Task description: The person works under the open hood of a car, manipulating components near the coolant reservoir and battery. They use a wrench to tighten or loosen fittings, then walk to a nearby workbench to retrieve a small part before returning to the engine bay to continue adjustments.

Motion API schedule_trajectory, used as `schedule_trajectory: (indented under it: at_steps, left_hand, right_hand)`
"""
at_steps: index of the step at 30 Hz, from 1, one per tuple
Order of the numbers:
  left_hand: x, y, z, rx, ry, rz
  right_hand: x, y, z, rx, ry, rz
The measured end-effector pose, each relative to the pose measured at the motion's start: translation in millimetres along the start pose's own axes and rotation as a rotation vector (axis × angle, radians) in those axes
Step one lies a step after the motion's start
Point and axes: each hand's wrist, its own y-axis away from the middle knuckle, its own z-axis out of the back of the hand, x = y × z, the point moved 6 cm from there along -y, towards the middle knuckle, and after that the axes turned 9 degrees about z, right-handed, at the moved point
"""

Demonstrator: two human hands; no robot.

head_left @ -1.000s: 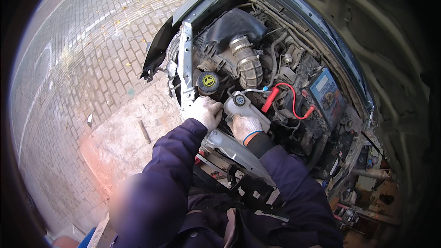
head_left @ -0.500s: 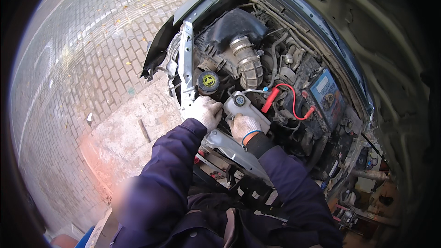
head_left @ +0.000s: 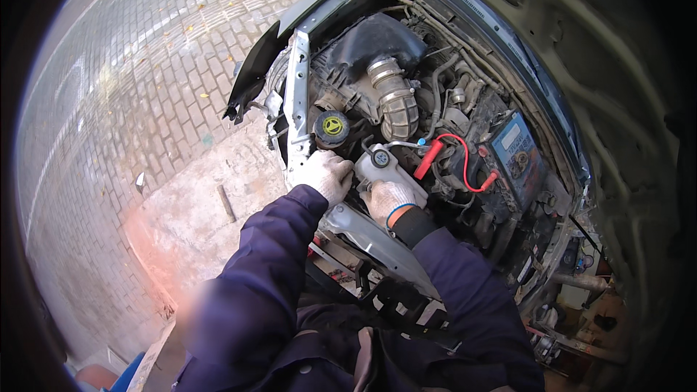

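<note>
Both my hands wear white knit gloves and work at the near edge of an open car engine bay. My left hand [head_left: 327, 176] is closed, its fingertips curled down beside a white plastic reservoir [head_left: 399, 178] with a black cap [head_left: 380, 158]. Against the reservoir's near side lies my right hand [head_left: 390, 201], its fingers bent and tips pointing down toward the gap between the hands. Whatever either hand grips is hidden by the gloves. Just beyond my left hand is a round black cap [head_left: 332, 128] with a yellow emblem.
A red-sleeved connector [head_left: 428, 160] and red cable run to a blue-labelled battery [head_left: 518, 149] on the right. A ribbed intake hose [head_left: 393, 99] leads to a black housing [head_left: 377, 38]. A metal rail [head_left: 298, 94] borders the bay at left; the raised hood [head_left: 602, 87] hangs at right.
The engine bay sits very slightly further right in the picture. Both hands keep nearly the same place and posture, and nothing is visibly taken or let go.
</note>
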Motion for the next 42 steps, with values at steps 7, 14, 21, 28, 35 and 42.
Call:
schedule_trajectory:
  at_steps: [7,14,21,28,35,42]
  left_hand:
    - [5,1,-7,0.104,-0.054,0.021]
    - [4,2,-4,0.044,-0.017,-0.004]
    - [1,0,-1,0.058,-0.014,-0.012]
    - [2,3,-1,0.032,-0.011,0.015]
    - [2,3,-3,0.069,-0.026,0.023]
    - [0,-2,-4,0.177,-0.100,0.035]
  right_hand:
    - [15,-10,11,-0.085,0.539,0.330]
    - [0,-5,10,0.064,0.180,0.143]
    - [1,-12,2,0.117,0.148,0.045]
    - [1,-13,9,-0.031,0.443,0.349]
    - [2,-11,5,0.079,-0.007,-0.087]
    - [6,-22,-1,0.120,-0.030,-0.138]
